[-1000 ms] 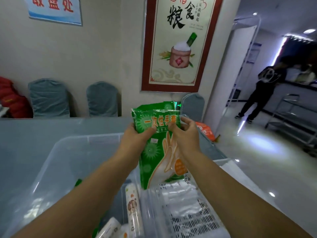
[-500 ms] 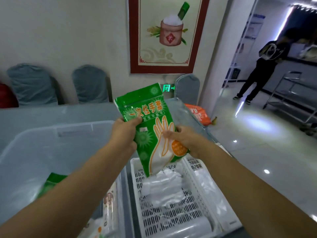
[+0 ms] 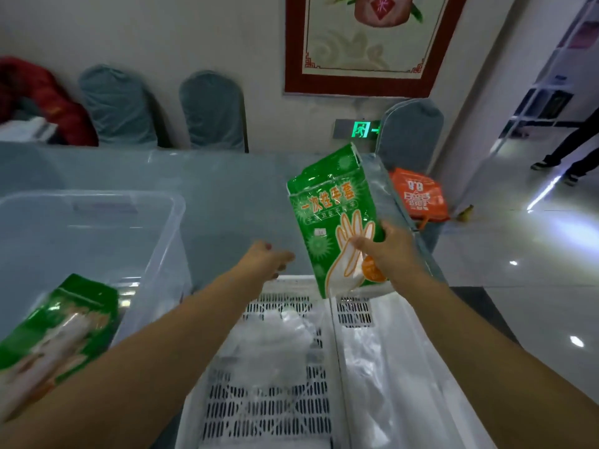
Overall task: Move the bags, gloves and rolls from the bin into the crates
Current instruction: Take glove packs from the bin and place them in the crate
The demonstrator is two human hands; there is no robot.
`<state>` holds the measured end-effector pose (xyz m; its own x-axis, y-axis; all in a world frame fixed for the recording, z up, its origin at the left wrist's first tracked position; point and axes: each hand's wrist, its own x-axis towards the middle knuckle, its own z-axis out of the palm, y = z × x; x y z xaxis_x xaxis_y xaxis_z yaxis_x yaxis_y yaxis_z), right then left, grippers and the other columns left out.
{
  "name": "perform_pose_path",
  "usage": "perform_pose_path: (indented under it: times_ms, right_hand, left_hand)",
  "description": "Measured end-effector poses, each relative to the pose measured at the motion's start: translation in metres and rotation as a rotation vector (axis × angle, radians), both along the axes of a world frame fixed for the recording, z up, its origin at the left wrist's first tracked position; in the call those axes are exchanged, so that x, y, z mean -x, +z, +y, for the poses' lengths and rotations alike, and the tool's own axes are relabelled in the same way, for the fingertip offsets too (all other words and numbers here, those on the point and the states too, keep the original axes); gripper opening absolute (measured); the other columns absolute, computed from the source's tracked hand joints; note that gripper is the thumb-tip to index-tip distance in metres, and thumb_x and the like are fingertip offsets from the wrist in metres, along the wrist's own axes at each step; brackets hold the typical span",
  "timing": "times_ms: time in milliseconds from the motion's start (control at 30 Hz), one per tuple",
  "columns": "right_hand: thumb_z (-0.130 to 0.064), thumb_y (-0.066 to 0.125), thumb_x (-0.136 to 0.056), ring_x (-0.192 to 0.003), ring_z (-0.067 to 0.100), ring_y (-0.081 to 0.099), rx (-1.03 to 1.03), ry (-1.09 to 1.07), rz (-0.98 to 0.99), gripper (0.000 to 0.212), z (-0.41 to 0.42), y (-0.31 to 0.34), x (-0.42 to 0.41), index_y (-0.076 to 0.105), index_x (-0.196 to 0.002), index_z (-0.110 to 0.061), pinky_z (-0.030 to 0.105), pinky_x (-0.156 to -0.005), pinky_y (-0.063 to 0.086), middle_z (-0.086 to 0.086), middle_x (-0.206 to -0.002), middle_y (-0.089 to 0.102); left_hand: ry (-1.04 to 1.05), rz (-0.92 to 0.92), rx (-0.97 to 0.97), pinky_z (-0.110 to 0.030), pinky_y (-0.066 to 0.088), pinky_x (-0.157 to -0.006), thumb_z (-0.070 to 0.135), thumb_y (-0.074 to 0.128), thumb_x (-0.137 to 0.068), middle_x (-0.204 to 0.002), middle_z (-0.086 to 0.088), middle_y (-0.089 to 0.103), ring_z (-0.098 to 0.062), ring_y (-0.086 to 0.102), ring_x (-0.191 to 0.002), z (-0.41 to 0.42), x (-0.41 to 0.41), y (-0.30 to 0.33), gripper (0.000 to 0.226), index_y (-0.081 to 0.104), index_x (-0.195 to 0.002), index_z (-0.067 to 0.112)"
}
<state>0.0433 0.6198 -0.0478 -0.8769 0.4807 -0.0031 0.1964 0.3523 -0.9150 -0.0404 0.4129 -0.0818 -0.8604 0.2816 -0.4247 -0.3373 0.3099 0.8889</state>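
My right hand [image 3: 390,251] grips a green pack of disposable gloves [image 3: 330,215] by its lower right edge and holds it upright above the far end of the two white slotted crates. My left hand [image 3: 267,262] hovers empty just left of the pack, fingers loosely apart, over the left crate [image 3: 269,406]. That crate holds clear plastic bags [image 3: 275,345]. The right crate [image 3: 359,315] also holds clear plastic. A second green glove pack [image 3: 61,322] lies in the clear plastic bin [image 3: 162,241] at the left.
The bin and crates stand on a grey-blue table [image 3: 227,189]. Covered chairs [image 3: 210,111] line the far wall. An orange bag [image 3: 418,196] sits on the floor past the table's right end. A person's legs [image 3: 570,150] show at the far right.
My left hand has let go of the glove pack and dropped lower. My right hand now holds the pack alone, further right over the crates. The view has tilted down.
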Motion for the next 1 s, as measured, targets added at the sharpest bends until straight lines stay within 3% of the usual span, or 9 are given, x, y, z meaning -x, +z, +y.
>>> perform_pose_path:
  times_ms: [100,167,267,333,467,567,667,900,1000]
  right_hand:
    - [-0.024,0.077,-0.074,-0.072,0.012,0.064,-0.022,0.022,-0.021,0.018,0.011,-0.028,0.014,0.061,-0.083,-0.023,0.026,-0.061,0.049,-0.005,-0.078,0.067]
    - [-0.025,0.077,-0.074,-0.072,0.011,0.066,-0.014,0.064,-0.040,0.018,0.011,-0.043,0.021,0.061,-0.082,-0.024,0.026,-0.062,0.051,-0.005,-0.079,0.068]
    - [-0.025,0.078,-0.074,-0.063,-0.001,0.065,-0.024,0.130,-0.038,0.019,0.007,-0.056,0.030,0.059,-0.076,-0.030,0.013,-0.053,0.046,-0.012,-0.074,0.067]
    - [-0.025,0.078,-0.073,-0.063,-0.002,0.064,-0.056,0.177,-0.030,0.020,0.005,-0.060,0.034,0.059,-0.075,-0.030,0.013,-0.053,0.046,-0.012,-0.073,0.067]
    - [-0.025,0.077,-0.074,-0.067,0.003,0.065,-0.071,0.244,-0.015,0.018,-0.002,-0.062,0.044,0.060,-0.077,-0.030,0.023,-0.060,0.050,-0.010,-0.076,0.068]
    - [-0.025,0.077,-0.074,-0.064,-0.001,0.065,-0.080,0.316,-0.013,0.019,-0.013,-0.058,0.054,0.059,-0.077,-0.031,0.024,-0.059,0.051,-0.011,-0.075,0.068]
    - [-0.028,0.077,-0.073,-0.074,0.013,0.068,-0.127,0.427,-0.066,0.020,-0.027,-0.056,0.062,0.058,-0.079,-0.031,0.035,-0.068,0.056,-0.006,-0.083,0.069]
    - [-0.042,0.075,-0.072,-0.066,0.010,0.055,-0.596,0.834,-0.232,0.023,-0.060,-0.074,0.064,0.053,-0.077,-0.038,0.023,-0.051,0.035,-0.018,-0.067,0.055]
    - [-0.045,0.074,-0.072,-0.084,0.016,0.057,-0.723,0.926,-0.329,0.044,-0.066,-0.085,0.064,0.058,-0.111,-0.032,0.025,-0.059,0.035,-0.009,-0.094,0.064]
  left_hand:
    - [-0.287,0.136,0.445,-0.023,0.046,-0.066,0.028,0.070,-0.078,-0.116,-0.007,0.060,-0.014,0.057,-0.081,-0.004,-0.019,-0.040,0.054,0.049,-0.125,0.013]
    - [-0.527,0.250,0.684,-0.030,0.045,-0.087,0.041,0.072,-0.070,-0.131,-0.007,0.052,-0.020,0.053,-0.106,-0.014,-0.033,-0.072,0.070,0.044,-0.131,0.018]
    - [-0.705,0.428,0.908,-0.042,0.021,-0.109,0.059,0.068,-0.060,-0.143,-0.005,0.035,-0.026,0.031,-0.130,-0.030,-0.053,-0.108,0.093,0.030,-0.138,0.025]
    - [-0.704,0.520,0.903,-0.042,0.014,-0.111,0.059,0.062,-0.062,-0.145,-0.003,0.030,-0.023,0.025,-0.132,-0.036,-0.061,-0.122,0.089,0.029,-0.138,0.026]
    - [-0.629,0.668,0.836,-0.034,0.028,-0.104,0.048,0.060,-0.068,-0.132,0.005,0.049,-0.015,0.040,-0.120,-0.045,-0.077,-0.131,0.058,0.049,-0.123,0.031]
    - [-0.652,0.721,0.822,-0.032,0.035,-0.096,0.046,0.059,-0.066,-0.122,0.007,0.055,-0.014,0.047,-0.112,-0.055,-0.090,-0.132,0.057,0.051,-0.120,0.030]
    - [-0.681,0.735,0.808,-0.031,0.036,-0.091,0.047,0.058,-0.065,-0.117,0.008,0.056,-0.014,0.049,-0.106,-0.065,-0.100,-0.130,0.053,0.053,-0.115,0.031]
    - [-0.626,0.712,0.758,-0.029,0.034,-0.097,0.058,0.055,-0.070,-0.120,0.007,0.059,-0.015,0.049,-0.111,-0.076,-0.115,-0.114,0.056,0.059,-0.116,0.026]
    - [-0.352,0.872,0.741,-0.029,0.045,-0.085,0.042,0.063,-0.069,-0.101,0.003,0.068,-0.018,0.059,-0.096,-0.079,-0.115,-0.107,0.038,0.066,-0.101,0.022]
